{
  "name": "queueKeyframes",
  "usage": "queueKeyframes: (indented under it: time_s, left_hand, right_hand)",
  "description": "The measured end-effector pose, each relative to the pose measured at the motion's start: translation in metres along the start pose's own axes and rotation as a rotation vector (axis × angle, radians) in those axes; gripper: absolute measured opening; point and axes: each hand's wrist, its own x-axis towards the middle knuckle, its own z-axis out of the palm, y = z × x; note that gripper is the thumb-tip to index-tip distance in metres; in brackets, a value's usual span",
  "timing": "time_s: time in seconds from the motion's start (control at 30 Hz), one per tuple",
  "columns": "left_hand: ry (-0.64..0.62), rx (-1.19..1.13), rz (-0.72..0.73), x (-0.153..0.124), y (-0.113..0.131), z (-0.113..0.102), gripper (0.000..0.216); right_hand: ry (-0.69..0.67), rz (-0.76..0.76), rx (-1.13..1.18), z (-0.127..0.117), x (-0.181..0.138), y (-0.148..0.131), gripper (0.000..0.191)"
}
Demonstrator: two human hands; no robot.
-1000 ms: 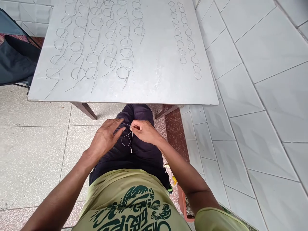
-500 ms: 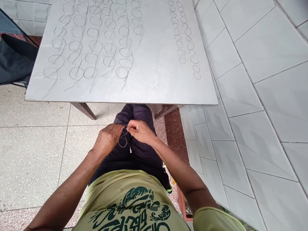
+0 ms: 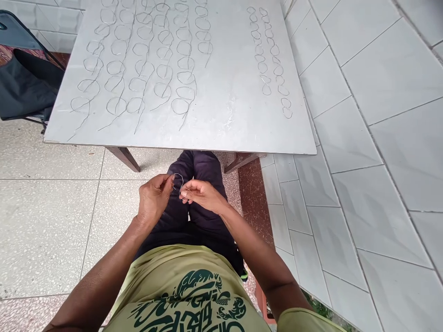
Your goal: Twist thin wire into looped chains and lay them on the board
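While the left hand pinches a thin wire, the right hand grips it lower down — the two are just apart above the trousers, a curved stretch between them. A light, steady pinch close to the bend should make for a round, unkinked curve. Below, beside the person, a pot shows its edge — contents unclear. Farther off, looped wires lie in rows on the table.

The head camera looks forward and down from above the gripped wire. It takes in the table beyond, the shirt nearer.
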Motion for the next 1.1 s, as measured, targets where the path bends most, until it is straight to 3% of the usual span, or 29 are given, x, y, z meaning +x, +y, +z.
queueKeyframes:
  time_s: [0.13, 0.37, 0.63, 0.73, 0.8, 0.97, 1.1]
  left_hand:
    - [-0.035, -0.114, -0.102, 0.0, 0.001, 0.003, 0.018]
    - [-0.28, -0.351, -0.271, 0.007, 0.0, -0.006, 0.015]
    - [-0.183, -0.205, -0.154, 0.005, -0.008, -0.004, 0.016]
    - [-0.2, -0.219, -0.146, 0.003, -0.007, -0.004, 0.019]
    - [-0.257, -0.193, -0.074, 0.003, -0.005, -0.008, 0.03]
    - [-0.447, 0.026, 0.349, 0.015, 0.0, -0.033, 0.036]
    - [-0.575, 0.179, 0.508, 0.028, 0.004, -0.052, 0.045]
  right_hand:
    - [-0.046, 0.015, 0.053, 0.005, -0.001, 0.005, 0.034]
    - [-0.02, 0.037, 0.106, 0.004, -0.005, 0.003, 0.036]
    - [0.007, 0.021, 0.091, 0.016, -0.005, 0.02, 0.032]
    - [0.014, 0.013, 0.136, 0.019, -0.005, 0.028, 0.031]
    - [0.019, 0.009, 0.154, 0.018, -0.006, 0.028, 0.031]
    - [0.009, 0.031, 0.127, 0.013, -0.01, 0.018, 0.032]
    - [-0.027, 0.045, 0.113, 0.008, -0.012, 0.01, 0.031]
